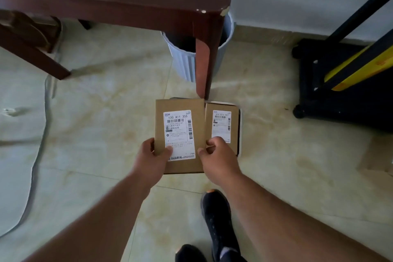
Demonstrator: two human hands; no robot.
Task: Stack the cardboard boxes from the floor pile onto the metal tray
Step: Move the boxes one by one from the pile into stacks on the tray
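A flat brown cardboard box [180, 104] with a white shipping label is held above the floor in both hands. My left hand [152, 158] grips its near left edge, thumb on the label. My right hand [217, 157] grips its near right edge, fingers curled round it. A second, smaller labelled cardboard box [222, 110] lies just to the right and lower down, resting on a dark-edged metal tray [239, 132] on the floor. Most of the tray is hidden under the boxes.
A dark red table's leg [203, 68] stands right behind the boxes, with a pale ribbed bin [185, 64] behind it. A black and yellow trolley [331, 83] stands at the right by the wall. A grey cable [40, 147] runs along the tiled floor. My shoe [219, 221] is below.
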